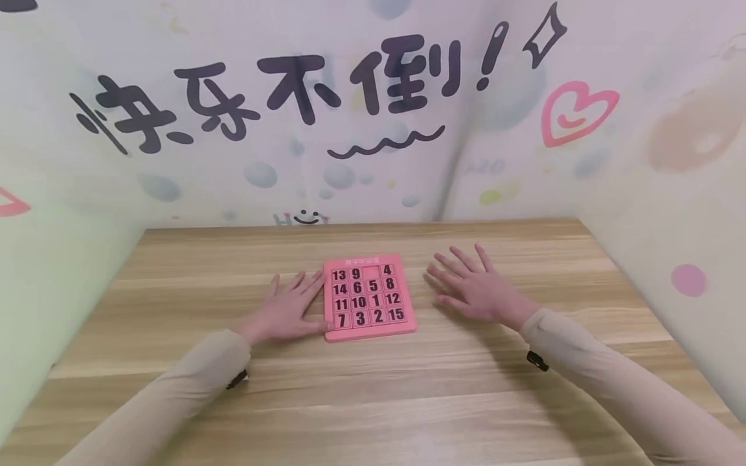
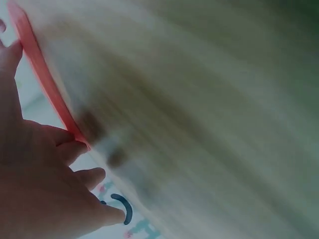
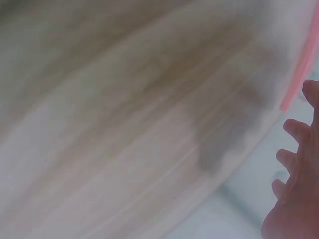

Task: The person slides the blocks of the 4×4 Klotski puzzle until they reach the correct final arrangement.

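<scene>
A pink number sliding puzzle (image 1: 366, 294) lies flat on the wooden table. Its top row reads 13, 9, a gap, then 4; its bottom row reads 7, 3, 2, 15. My left hand (image 1: 285, 312) is at the puzzle's left side, fingers extended, the thumb at the lower left corner and a fingertip by the upper left edge. In the left wrist view the fingers meet the puzzle's pink edge (image 2: 50, 84). My right hand (image 1: 474, 288) is spread to the right of the puzzle, apart from it. The right wrist view shows its fingers (image 3: 297, 130) holding nothing.
The wood-grain table (image 1: 361, 401) extends around both hands. Behind it stands a pale wall (image 1: 373, 188) with dark lettering and a pink heart (image 1: 548, 123). Pale side walls border the table left and right. A dark band part (image 1: 537, 361) shows under the right sleeve.
</scene>
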Tool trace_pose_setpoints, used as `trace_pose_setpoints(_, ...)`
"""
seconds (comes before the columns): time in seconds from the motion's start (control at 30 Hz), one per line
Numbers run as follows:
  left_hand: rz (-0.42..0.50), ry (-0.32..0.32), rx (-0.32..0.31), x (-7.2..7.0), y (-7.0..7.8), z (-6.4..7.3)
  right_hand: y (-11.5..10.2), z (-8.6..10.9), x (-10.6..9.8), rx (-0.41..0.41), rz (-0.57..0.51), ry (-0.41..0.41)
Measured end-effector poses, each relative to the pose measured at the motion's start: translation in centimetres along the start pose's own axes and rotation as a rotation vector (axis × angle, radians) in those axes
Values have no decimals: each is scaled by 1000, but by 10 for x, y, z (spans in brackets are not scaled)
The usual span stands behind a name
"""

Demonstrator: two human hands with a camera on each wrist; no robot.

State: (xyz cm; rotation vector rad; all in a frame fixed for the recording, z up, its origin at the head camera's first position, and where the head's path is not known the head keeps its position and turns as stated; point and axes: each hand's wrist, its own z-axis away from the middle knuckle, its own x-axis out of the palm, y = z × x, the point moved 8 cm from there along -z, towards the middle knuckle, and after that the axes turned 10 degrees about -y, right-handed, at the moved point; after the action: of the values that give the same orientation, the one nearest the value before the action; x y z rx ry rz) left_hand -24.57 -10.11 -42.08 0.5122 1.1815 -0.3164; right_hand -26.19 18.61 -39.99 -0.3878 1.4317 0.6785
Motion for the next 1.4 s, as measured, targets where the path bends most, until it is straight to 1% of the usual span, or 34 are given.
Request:
trace_pose_setpoints(0.07,16,-6,13,-2,1,1,-8,0,-1,-35,28,18)
trace_pose_setpoints(0.13,27,-18,24,-2,2,0,-13,0,-3,-53,42,28)
trace_pose_setpoints(0.23,38,-48,44,-1,4,-2,-18,-2,-5,-68,28,32)
trace_pose_setpoints(0.33,36,-69,49,-1,6,-5,-22,-6,-4,-74,12,14)
trace_pose_setpoints(0.47,15,-88,47,-1,8,-10,-29,-14,-3,-88,-1,-12)
trace_pose_setpoints(0.57,3,-95,62,-4,9,-16,-33,-20,-4,-96,-10,-16)
trace_pose_setpoints(0.77,-4,-119,80,-11,12,-25,-40,-31,-8,-119,-22,10)
trace_pose_setpoints(0.93,-1,-114,85,-13,12,-30,-45,-45,-11,-141,-49,14)
trace_pose_setpoints(1.1,35,-120,99,-10,11,-30,-54,-60,-12,-173,-106,-20)
trace_pose_setpoints(1.17,51,-113,107,-10,11,-30,-57,-66,-12,-184,-124,-26)
trace_pose_setpoints(1.27,60,-98,111,-9,10,-31,-60,-72,-15,-204,-122,-34)
trace_pose_setpoints(1.4,57,-98,109,-9,10,-31,-61,-78,-24,-245,-124,-42)
